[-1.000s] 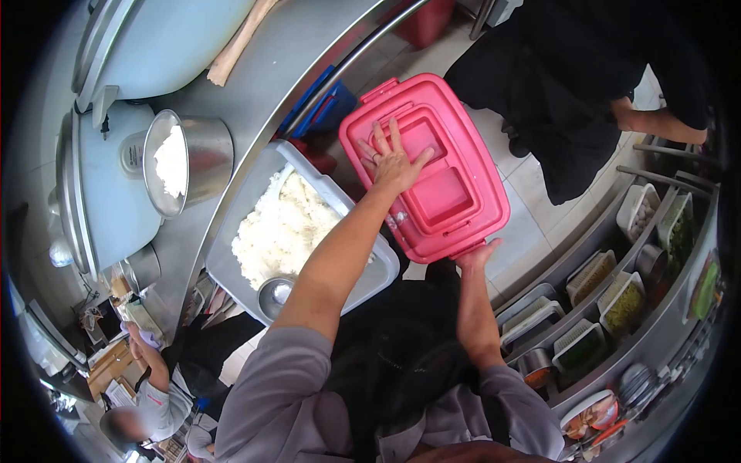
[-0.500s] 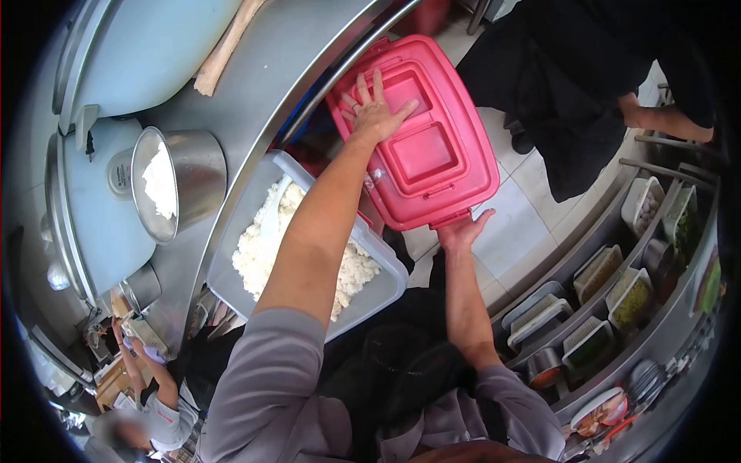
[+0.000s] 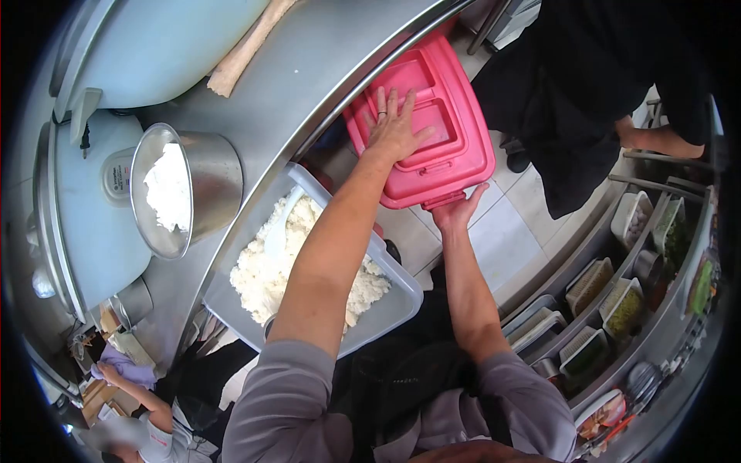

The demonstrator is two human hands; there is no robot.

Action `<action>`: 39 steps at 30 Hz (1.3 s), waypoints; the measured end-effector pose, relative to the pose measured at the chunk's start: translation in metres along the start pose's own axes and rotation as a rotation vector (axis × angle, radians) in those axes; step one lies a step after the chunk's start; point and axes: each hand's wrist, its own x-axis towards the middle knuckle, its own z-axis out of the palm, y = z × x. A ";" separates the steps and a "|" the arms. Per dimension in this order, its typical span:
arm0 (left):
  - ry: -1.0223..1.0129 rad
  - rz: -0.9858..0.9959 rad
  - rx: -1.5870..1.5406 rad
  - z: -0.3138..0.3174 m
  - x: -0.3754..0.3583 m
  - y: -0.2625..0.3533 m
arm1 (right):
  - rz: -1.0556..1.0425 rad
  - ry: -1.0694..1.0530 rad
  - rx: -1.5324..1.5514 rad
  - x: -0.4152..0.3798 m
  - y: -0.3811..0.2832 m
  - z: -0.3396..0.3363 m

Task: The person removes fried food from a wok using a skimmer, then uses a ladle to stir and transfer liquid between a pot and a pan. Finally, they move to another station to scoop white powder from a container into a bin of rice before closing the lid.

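A pink-red plastic bin with a lid is held in front of me, its far left side passing below the counter's edge. My left hand lies flat on the lid with its fingers spread. Under the near end, at the handle, my right hand supports the bin palm up, thumb sticking out and fingers partly hidden. A grey plastic tub of cooked white rice is beneath my left forearm, with a pale rice paddle lying in it.
The steel counter carries a metal pot with white contents and a wooden stick. At right, a rack holds several food trays. Someone in black stands ahead on the tiled floor; another person works lower left.
The bin has moved farther in under the counter's edge. My left hand now lies closer to the lid's near end, while my right hand keeps its place at the handle.
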 end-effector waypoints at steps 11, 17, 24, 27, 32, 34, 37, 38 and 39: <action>0.278 -0.033 -0.077 -0.001 0.070 -0.040 | 0.026 -0.057 -0.235 0.074 -0.012 0.042; 0.310 -0.138 -0.094 -0.015 0.092 -0.043 | 0.033 -0.204 -0.326 0.122 -0.018 0.060; 0.267 -0.193 -0.145 -0.017 0.046 -0.012 | 0.082 -0.294 -0.299 0.163 -0.047 0.119; 0.129 -0.100 -0.013 -0.026 -0.008 0.014 | 0.110 -0.355 -0.283 0.193 -0.051 0.146; 0.295 -0.010 -0.527 -0.056 -0.098 0.046 | 0.066 -0.408 -0.302 0.215 -0.023 0.187; 0.339 -0.054 -0.626 -0.075 -0.133 0.051 | 0.005 -0.445 -0.320 0.235 -0.006 0.193; 0.489 -0.177 -0.897 -0.092 -0.192 0.045 | 0.135 -0.423 -0.273 0.262 -0.001 0.186; 0.596 -0.226 -1.068 -0.101 -0.213 0.043 | 0.221 -0.396 -0.268 0.266 -0.007 0.182; 0.783 -0.214 -1.054 -0.111 -0.231 0.041 | 0.301 -0.368 -0.269 0.258 -0.010 0.182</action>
